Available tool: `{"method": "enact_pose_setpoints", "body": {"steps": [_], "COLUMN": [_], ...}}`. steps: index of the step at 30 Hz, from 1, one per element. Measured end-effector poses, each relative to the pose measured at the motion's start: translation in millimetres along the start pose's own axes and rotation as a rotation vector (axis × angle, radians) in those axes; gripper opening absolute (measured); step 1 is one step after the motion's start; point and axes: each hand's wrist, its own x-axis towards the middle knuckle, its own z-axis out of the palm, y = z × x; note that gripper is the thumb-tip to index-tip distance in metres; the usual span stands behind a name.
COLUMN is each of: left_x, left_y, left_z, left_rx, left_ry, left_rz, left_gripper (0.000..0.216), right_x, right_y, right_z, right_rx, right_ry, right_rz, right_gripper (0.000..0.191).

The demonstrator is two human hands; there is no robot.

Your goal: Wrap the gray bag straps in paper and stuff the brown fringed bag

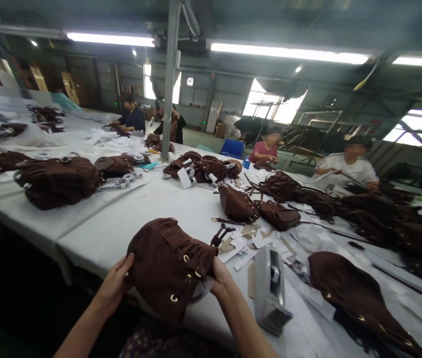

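Observation:
A brown suede fringed drawstring bag (166, 266) with metal eyelets is held up at the near edge of the white table (181, 209). My left hand (116, 283) grips its left side, fingers curled onto the suede. On the bag's right side, by the open mouth, my right hand (220, 278) clasps it. A dark cord end (221, 232) sticks up from the bag's top right.
A grey tape dispenser (270, 291) stands just right of my hands, with paper scraps (250, 243) behind it. Another brown bag (356, 298) lies at the right, with more piled along the table (57, 181). Several people sit working at the far side.

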Motion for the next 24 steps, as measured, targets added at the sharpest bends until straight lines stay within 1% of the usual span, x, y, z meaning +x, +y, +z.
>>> {"method": "enact_pose_setpoints", "body": {"steps": [3, 7, 10, 12, 14, 15, 17, 20, 22, 24], "left_x": [9, 16, 23, 29, 35, 38, 40, 36, 30, 23], "left_y": [-15, -24, -24, -25, -27, -28, -30, -28, -23, -16], "left_z": [-3, 5, 10, 11, 11, 11, 13, 20, 26, 33], "left_rx": [-0.076, -0.172, -0.192, -0.222, -0.266, -0.284, -0.310, -0.364, -0.416, -0.469], "left_ry": [0.053, 0.098, 0.136, 0.145, 0.133, 0.126, 0.120, 0.091, 0.025, -0.075], "left_rz": [-0.018, 0.004, 0.016, -0.005, -0.041, -0.063, -0.105, -0.149, -0.166, -0.170], "left_gripper": [0.021, 0.023, 0.027, 0.030, 0.032, 0.033, 0.035, 0.043, 0.054, 0.066], "right_x": [2, 1, -1, -2, -3, -3, -3, -1, 4, 10], "right_y": [-1, -13, -21, -22, -18, -15, -6, 9, 16, 19], "right_z": [-7, -5, 2, 5, 3, 1, -6, -23, -34, -43], "right_rx": [0.037, 0.050, 0.032, 0.008, -0.045, -0.090, -0.201, -0.334, -0.367, -0.394], "right_ry": [0.063, 0.094, 0.029, -0.031, -0.057, -0.045, 0.018, 0.137, 0.182, 0.213], "right_rz": [0.012, -0.026, -0.124, -0.169, -0.174, -0.172, -0.171, -0.162, -0.161, -0.179], "right_gripper": [0.011, 0.013, 0.023, 0.030, 0.034, 0.035, 0.038, 0.046, 0.053, 0.056]}}
